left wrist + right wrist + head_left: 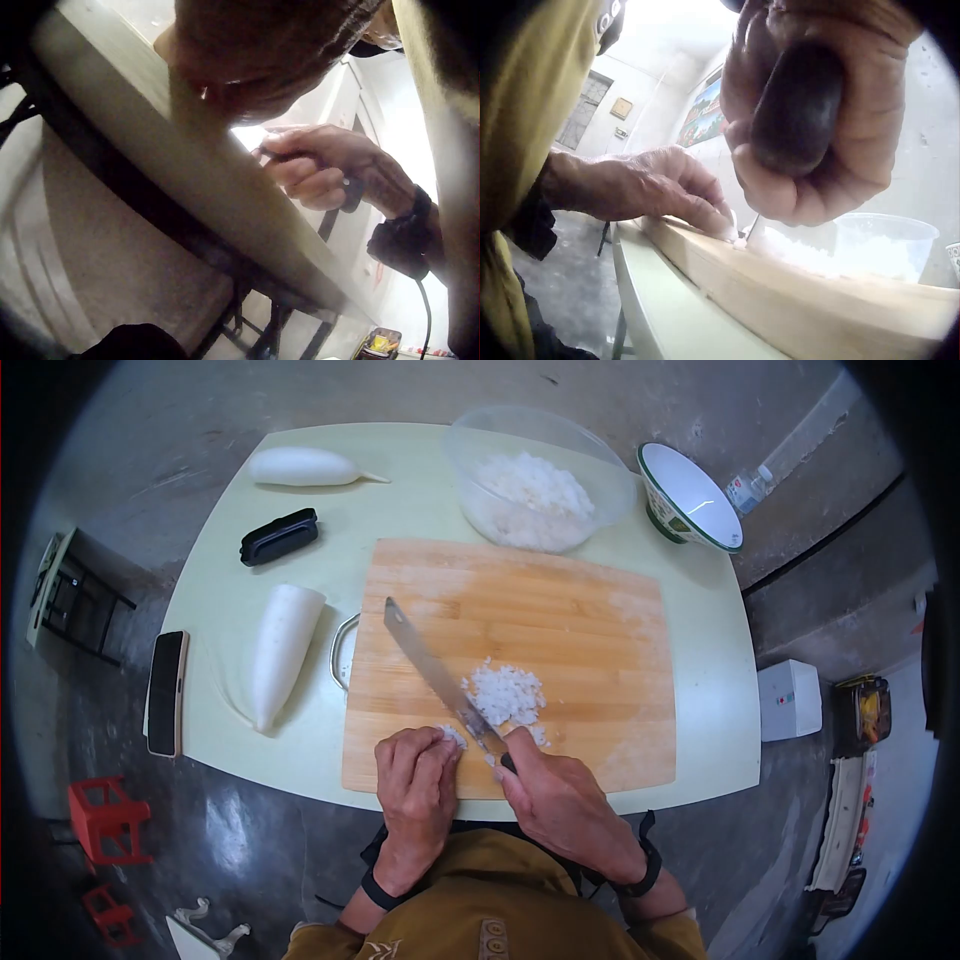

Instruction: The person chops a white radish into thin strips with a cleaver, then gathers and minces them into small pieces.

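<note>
My right hand [570, 805] grips the dark handle [799, 109] of a kitchen knife [430, 665]. Its blade slants up and left across the wooden cutting board [600, 620]. Close to the blade's left side, near the board's front edge, the bent fingers of my left hand [415, 785] hold a small piece of white radish [452, 736]. To the right of the blade lies a heap of finely chopped radish [506, 693]. In the left wrist view the board top is hidden, while my right hand [322, 165] shows beyond the table edge.
Behind the board stands a clear plastic bowl [470, 455] holding chopped radish, beside a white bowl with a green rim [690, 495]. A cut radish [285, 650], a whole radish [305, 466], a black case [279, 537] and a phone [166, 690] lie on the left.
</note>
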Available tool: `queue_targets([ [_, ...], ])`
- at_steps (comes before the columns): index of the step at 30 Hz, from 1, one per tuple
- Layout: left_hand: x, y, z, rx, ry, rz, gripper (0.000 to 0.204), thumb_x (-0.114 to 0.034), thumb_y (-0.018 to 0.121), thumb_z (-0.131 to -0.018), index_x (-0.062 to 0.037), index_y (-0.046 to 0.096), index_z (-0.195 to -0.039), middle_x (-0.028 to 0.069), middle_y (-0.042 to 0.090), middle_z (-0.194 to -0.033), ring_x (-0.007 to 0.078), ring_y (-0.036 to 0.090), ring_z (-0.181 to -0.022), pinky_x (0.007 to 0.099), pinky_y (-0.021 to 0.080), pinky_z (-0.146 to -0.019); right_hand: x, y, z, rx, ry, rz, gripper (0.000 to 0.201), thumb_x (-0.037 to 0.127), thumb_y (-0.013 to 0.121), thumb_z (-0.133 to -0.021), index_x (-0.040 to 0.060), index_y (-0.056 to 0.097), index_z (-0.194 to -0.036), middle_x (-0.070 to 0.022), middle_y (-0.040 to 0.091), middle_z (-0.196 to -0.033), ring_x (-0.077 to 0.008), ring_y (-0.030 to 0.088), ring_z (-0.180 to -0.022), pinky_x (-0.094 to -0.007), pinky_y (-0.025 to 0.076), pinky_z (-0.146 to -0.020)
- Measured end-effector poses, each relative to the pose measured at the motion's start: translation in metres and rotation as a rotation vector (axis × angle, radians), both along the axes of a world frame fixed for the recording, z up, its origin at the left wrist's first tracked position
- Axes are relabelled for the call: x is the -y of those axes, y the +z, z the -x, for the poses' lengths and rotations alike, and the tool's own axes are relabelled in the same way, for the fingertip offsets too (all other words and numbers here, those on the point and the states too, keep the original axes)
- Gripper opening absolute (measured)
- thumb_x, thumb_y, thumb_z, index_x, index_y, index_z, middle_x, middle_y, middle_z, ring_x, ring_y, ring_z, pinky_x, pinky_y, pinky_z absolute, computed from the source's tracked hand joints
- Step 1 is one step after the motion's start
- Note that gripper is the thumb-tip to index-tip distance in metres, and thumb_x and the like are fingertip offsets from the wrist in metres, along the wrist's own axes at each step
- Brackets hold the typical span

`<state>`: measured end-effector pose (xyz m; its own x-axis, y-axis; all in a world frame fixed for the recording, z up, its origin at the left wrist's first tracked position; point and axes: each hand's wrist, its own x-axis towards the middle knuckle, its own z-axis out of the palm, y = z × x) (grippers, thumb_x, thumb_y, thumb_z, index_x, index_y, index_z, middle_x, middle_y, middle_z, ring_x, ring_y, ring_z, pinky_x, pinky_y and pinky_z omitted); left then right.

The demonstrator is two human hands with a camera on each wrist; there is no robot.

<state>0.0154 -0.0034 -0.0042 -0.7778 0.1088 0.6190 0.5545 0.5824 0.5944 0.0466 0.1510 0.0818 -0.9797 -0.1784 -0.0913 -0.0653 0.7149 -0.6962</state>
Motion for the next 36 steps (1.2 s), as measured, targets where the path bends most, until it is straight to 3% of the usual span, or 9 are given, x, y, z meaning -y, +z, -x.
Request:
queue_targets([
  [7,0.001,0.000,0.000,0.017,-0.029,0.000,0.023,0.009,0.075,-0.072,0.0004,0.064,-0.091,0.0119,0.063,-0.094,0.0316,0.059,-0.090,0.0385,0.049,-0.075,-0.003,0.020,-0.016,0.176,-0.008,-0.055,0.017,0.015,0.051,-0.098,0.0023,0.041,-0.103,-0.0225,0.062,-0.077,-0.0452,0.062,-0.072,-0.0535,0.047,-0.061],
  [12,0.000,0.003,0.002,0.024,-0.015,0.001,0.024,0.011,0.075,-0.069,0.0004,0.061,-0.085,0.0124,0.064,-0.089,0.0301,0.060,-0.084,0.0377,0.049,-0.073,-0.003,0.020,-0.020,0.265,-0.002,-0.034,0.018,0.016,0.050,-0.099,0.0032,0.039,-0.104,-0.0227,0.064,-0.084,-0.0465,0.062,-0.074,-0.0553,0.047,-0.065],
  [15,0.001,0.001,0.003,0.019,-0.025,0.005,0.024,0.011,0.075,-0.068,0.0003,0.061,-0.085,0.0124,0.064,-0.089,0.0302,0.060,-0.084,0.0381,0.048,-0.074,0.002,0.014,-0.022,0.202,-0.037,-0.056,0.019,0.014,0.056,-0.097,0.0021,0.043,-0.104,-0.0236,0.059,-0.068,-0.0468,0.060,-0.068,-0.0530,0.045,-0.059],
  [19,0.002,0.002,0.001,0.056,-0.050,0.010,0.026,0.010,0.073,-0.069,-0.0002,0.062,-0.090,0.0116,0.063,-0.094,0.0318,0.058,-0.090,0.0398,0.048,-0.078,0.012,0.010,-0.015,0.183,-0.013,-0.127,0.018,0.012,0.056,-0.096,0.0020,0.044,-0.104,-0.0230,0.059,-0.068,-0.0457,0.061,-0.068,-0.0524,0.045,-0.059],
  [21,0.001,0.000,0.001,0.034,-0.044,0.001,0.025,0.010,0.073,-0.069,-0.0002,0.063,-0.090,0.0113,0.063,-0.094,0.0313,0.058,-0.090,0.0395,0.048,-0.078,0.016,0.003,-0.005,0.059,0.034,-0.111,0.016,0.010,0.055,-0.094,0.0039,0.041,-0.101,-0.0208,0.064,-0.079,-0.0432,0.063,-0.072,-0.0527,0.048,-0.060],
  [25,0.003,-0.003,0.001,0.019,-0.040,-0.009,0.024,0.009,0.074,-0.070,0.0001,0.064,-0.090,0.0113,0.063,-0.095,0.0311,0.058,-0.090,0.0393,0.048,-0.078,0.015,-0.004,0.007,-0.006,0.017,-0.135,0.017,0.009,0.056,-0.093,0.0031,0.042,-0.100,-0.0202,0.061,-0.073,-0.0420,0.062,-0.069,-0.0509,0.047,-0.057],
  [27,0.003,-0.002,0.000,0.004,-0.041,0.000,0.024,0.007,0.076,-0.071,0.0005,0.064,-0.091,0.0117,0.063,-0.095,0.0310,0.059,-0.089,0.0388,0.048,-0.078,0.008,-0.002,0.006,-0.044,-0.003,-0.006,0.018,0.010,0.056,-0.094,0.0026,0.042,-0.101,-0.0202,0.060,-0.071,-0.0415,0.062,-0.067,-0.0510,0.046,-0.057],
  [33,0.002,0.001,0.000,0.003,0.003,-0.041,0.022,0.010,0.074,-0.071,0.0011,0.064,-0.088,0.0138,0.065,-0.092,0.0311,0.062,-0.086,0.0373,0.051,-0.073,0.000,0.017,-0.014,0.069,0.003,-0.055,0.017,0.014,0.054,-0.097,0.0026,0.042,-0.102,-0.0210,0.062,-0.075,-0.0426,0.062,-0.069,-0.0501,0.047,-0.058],
  [36,0.002,-0.002,0.000,0.008,-0.013,-0.037,0.023,0.008,0.075,-0.072,0.0013,0.064,-0.091,0.0127,0.063,-0.093,0.0311,0.059,-0.086,0.0385,0.049,-0.076,0.001,0.022,-0.020,0.145,-0.005,-0.074,0.016,0.014,0.053,-0.098,0.0030,0.042,-0.103,-0.0211,0.063,-0.078,-0.0435,0.062,-0.070,-0.0503,0.048,-0.059],
])
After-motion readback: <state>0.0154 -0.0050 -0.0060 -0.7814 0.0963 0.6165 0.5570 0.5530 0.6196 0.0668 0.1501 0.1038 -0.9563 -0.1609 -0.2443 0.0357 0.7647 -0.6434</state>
